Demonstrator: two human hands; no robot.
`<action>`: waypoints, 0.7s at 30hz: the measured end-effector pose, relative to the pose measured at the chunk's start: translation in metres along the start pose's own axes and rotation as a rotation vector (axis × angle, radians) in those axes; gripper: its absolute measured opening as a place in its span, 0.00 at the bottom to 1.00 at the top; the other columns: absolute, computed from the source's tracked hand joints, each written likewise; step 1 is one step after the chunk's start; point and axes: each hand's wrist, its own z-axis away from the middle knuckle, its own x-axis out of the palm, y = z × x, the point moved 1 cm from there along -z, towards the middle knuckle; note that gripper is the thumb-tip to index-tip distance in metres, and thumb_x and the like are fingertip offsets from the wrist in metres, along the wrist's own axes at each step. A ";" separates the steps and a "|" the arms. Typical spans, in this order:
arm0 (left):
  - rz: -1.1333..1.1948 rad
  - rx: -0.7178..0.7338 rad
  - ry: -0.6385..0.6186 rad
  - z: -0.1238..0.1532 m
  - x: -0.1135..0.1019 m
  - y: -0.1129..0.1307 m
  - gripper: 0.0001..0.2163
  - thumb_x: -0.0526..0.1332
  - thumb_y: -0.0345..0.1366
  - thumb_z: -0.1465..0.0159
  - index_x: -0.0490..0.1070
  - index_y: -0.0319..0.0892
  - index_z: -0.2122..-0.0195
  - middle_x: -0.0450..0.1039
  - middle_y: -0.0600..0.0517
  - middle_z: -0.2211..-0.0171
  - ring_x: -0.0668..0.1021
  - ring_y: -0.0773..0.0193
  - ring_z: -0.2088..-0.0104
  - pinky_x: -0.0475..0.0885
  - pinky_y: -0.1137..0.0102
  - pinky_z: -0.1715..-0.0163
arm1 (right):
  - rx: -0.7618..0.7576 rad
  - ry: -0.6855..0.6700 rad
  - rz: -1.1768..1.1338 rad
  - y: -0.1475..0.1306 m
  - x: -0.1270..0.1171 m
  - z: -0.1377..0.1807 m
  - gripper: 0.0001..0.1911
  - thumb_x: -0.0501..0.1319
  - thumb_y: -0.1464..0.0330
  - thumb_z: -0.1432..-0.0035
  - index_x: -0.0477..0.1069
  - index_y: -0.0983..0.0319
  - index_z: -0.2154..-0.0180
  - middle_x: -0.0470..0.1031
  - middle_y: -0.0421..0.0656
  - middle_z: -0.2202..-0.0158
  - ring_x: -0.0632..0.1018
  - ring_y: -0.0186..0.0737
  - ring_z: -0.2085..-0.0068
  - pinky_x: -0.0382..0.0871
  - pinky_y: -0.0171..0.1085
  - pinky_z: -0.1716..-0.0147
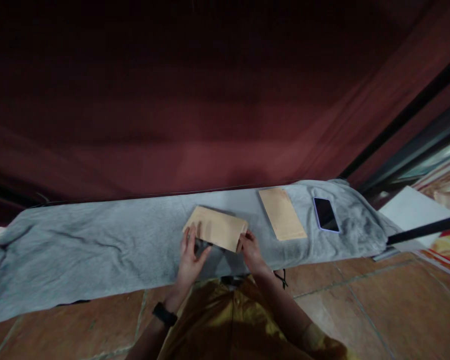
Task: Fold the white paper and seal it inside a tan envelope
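Observation:
A tan paper envelope (219, 228) lies slanted on the grey blanket in front of me. My left hand (191, 257) rests at its left lower edge, fingers spread and fingertips touching the paper, thumb held apart. At the envelope's right end, my right hand (250, 250) has its fingers closed on the edge, where a flap or fold shows. A second tan envelope (283, 214) lies flat to the right, with faint print near its top; neither hand touches it.
The grey blanket (97, 250) covers a long narrow surface against a dark red cloth wall (210, 125). A phone (326, 215) with a purple edge lies at the right. Beyond the right end are a white board (414, 212) and a dark bar (427, 229). Below is tiled floor (378, 300).

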 end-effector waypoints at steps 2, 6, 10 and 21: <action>0.358 -0.325 0.126 0.011 0.017 0.001 0.34 0.68 0.51 0.38 0.62 0.46 0.34 0.67 0.40 0.35 0.71 0.47 0.36 0.69 0.52 0.38 | 0.015 0.025 -0.045 0.005 0.004 0.006 0.16 0.67 0.57 0.58 0.74 0.58 0.67 0.82 0.42 0.69 0.80 0.43 0.69 0.71 0.36 0.72; 0.924 -0.703 -0.006 0.015 0.048 0.015 0.27 0.75 0.47 0.46 0.72 0.42 0.48 0.82 0.43 0.56 0.84 0.52 0.56 0.79 0.58 0.53 | 0.035 -0.015 -0.079 0.014 0.012 0.019 0.19 0.68 0.60 0.60 0.74 0.57 0.63 0.83 0.42 0.64 0.81 0.44 0.64 0.75 0.38 0.66; 0.934 -0.713 0.063 0.003 0.056 0.025 0.26 0.78 0.40 0.56 0.75 0.42 0.55 0.82 0.50 0.64 0.83 0.57 0.65 0.79 0.66 0.65 | 0.034 -0.087 -0.039 0.015 0.012 0.026 0.21 0.69 0.57 0.58 0.74 0.57 0.60 0.83 0.43 0.58 0.82 0.46 0.59 0.78 0.42 0.60; 0.322 -0.344 -0.072 -0.022 0.044 -0.006 0.22 0.58 0.34 0.44 0.73 0.43 0.47 0.81 0.51 0.65 0.82 0.53 0.62 0.78 0.60 0.61 | -0.139 -0.077 0.420 0.010 -0.024 0.013 0.23 0.61 0.52 0.44 0.71 0.58 0.52 0.79 0.46 0.59 0.80 0.48 0.61 0.78 0.45 0.64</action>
